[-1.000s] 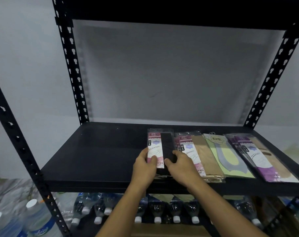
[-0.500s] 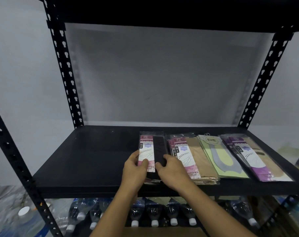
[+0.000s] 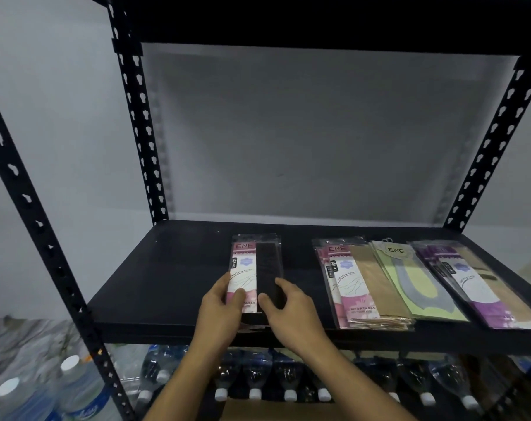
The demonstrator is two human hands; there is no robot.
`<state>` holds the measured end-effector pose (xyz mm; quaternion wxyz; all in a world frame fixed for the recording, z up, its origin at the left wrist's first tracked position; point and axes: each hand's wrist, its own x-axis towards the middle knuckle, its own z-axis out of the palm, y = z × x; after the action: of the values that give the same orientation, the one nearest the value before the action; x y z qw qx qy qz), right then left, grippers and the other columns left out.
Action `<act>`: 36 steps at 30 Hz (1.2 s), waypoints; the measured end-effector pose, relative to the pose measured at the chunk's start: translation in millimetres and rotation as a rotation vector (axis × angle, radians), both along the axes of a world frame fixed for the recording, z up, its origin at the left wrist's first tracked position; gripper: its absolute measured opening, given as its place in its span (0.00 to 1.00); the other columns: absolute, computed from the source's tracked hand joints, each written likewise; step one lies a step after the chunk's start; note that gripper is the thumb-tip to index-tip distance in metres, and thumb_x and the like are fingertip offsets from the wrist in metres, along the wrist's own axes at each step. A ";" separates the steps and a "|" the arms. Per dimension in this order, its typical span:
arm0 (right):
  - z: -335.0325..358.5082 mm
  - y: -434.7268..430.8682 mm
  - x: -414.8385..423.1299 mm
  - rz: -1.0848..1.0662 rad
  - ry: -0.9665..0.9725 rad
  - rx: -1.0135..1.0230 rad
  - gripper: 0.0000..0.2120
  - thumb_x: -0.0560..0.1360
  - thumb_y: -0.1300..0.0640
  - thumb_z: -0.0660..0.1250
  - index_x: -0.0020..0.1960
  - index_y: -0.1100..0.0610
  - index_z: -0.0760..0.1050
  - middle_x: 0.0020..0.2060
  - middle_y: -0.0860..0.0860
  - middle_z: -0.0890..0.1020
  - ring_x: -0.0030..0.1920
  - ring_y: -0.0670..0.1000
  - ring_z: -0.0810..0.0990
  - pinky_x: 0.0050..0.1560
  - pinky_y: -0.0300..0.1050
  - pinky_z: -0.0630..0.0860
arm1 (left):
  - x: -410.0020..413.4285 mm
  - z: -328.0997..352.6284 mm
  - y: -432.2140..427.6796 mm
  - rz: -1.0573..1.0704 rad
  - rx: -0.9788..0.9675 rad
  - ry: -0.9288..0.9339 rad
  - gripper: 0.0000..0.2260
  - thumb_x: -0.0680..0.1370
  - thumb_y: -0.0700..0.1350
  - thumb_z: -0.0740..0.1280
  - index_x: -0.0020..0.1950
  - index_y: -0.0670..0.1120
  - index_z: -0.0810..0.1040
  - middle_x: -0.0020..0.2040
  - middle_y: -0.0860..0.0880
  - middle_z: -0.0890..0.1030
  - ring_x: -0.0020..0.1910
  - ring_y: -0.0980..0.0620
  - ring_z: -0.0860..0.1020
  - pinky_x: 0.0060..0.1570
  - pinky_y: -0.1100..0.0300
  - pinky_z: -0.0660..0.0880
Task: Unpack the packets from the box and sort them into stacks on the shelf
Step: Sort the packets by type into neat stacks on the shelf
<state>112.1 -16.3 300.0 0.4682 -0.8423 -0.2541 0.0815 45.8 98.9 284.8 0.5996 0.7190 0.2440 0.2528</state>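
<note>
Low on the far left, capped water bottles (image 3: 72,387) stand outside the rack's post. The black shelf (image 3: 154,287) carries four groups of packets.

Just left of the middle, the left hand (image 3: 220,308) holds the near left edge of the pink-and-black stack (image 3: 255,268). Its thumb lies over the pink card and its fingers curl at the side. This stack lies flat, running near to far, with its near end close to the shelf's front lip. The right hand (image 3: 291,311) grips the same stack from the right, thumb on the black half and fingers round the edge. Both hands are clamped on this one stack, with the packets between them.

Well apart to the right lie three more groups, close against one another: the pink-and-beige stack (image 3: 361,284), the green packets (image 3: 416,281), and the purple stack (image 3: 477,287) nearest the right post.

The step in hand looks like seating and squaring the pink-and-black stack in its own place. It sits noticeably apart from its neighbours, so the next move probably calls for easing both hands off without dragging the slippery top packet. After that comes a reach down for more packets.

A strip of brown cardboard (image 3: 258,411) shows at the bottom edge. I cannot tell whether it is the box.
</note>
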 end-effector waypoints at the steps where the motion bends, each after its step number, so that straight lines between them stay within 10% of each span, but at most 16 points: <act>1: -1.0 4.6 -2.2 0.006 0.000 0.014 0.28 0.77 0.49 0.64 0.74 0.57 0.63 0.72 0.51 0.68 0.70 0.48 0.67 0.61 0.32 0.62 | -2.4 -0.2 4.1 0.009 0.003 0.001 0.17 0.80 0.35 0.60 0.67 0.48 0.75 0.49 0.57 0.83 0.41 0.65 0.82 0.35 0.73 0.74; 23: -6.4 100.0 0.4 -0.002 0.017 0.131 0.28 0.76 0.50 0.66 0.72 0.59 0.64 0.70 0.52 0.70 0.69 0.50 0.69 0.66 0.39 0.66 | 3.8 3.2 96.3 0.071 0.130 0.152 0.18 0.81 0.43 0.58 0.70 0.51 0.73 0.49 0.57 0.81 0.50 0.54 0.80 0.51 0.57 0.76; 31: -5.9 99.6 5.4 -0.018 0.055 0.144 0.30 0.75 0.48 0.68 0.72 0.58 0.65 0.68 0.52 0.72 0.68 0.50 0.71 0.67 0.44 0.69 | 4.8 6.7 103.4 0.058 0.177 0.156 0.15 0.79 0.42 0.60 0.49 0.63 0.78 0.46 0.55 0.83 0.49 0.49 0.82 0.53 0.50 0.78; 36: 0.4 91.7 1.9 -0.021 0.096 0.179 0.31 0.69 0.40 0.67 0.68 0.52 0.71 0.61 0.46 0.79 0.62 0.47 0.77 0.62 0.45 0.76 | 3.2 15.1 105.5 0.042 0.111 0.168 0.18 0.81 0.47 0.61 0.71 0.51 0.69 0.58 0.52 0.79 0.56 0.49 0.79 0.62 0.48 0.74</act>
<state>114.0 75.4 300.4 0.5542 -0.7948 -0.2290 0.0936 49.1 204.4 299.9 0.5307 0.7646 0.2941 0.2174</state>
